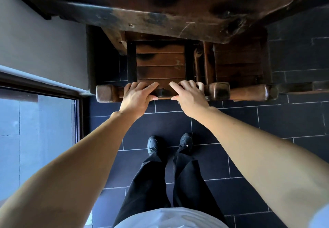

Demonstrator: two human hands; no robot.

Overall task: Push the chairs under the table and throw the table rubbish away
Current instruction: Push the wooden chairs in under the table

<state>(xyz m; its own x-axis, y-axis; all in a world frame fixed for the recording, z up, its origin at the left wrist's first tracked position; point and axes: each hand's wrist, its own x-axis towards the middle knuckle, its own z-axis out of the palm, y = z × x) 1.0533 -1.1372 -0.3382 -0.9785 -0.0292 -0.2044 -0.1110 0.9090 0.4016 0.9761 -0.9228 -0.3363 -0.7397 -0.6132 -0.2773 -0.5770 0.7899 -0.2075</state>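
Chair [160, 64] seat facing table [178, 14], both hands gripping backrest, apparently

Dim room, daylight from left window [35, 121]; wide-angle distortion.

Left of the chair [161, 64], a table leg [114, 39] and wall [44, 37] crowd it (narrow gap); a second chair [240, 62] blocks right.

I can't see the front of the chair seat [161, 62]; the table [178, 14] covers it. My left hand [138, 97] and right hand [188, 96] hide the middle of the backrest. The second chair [240, 62] sits in shadow.
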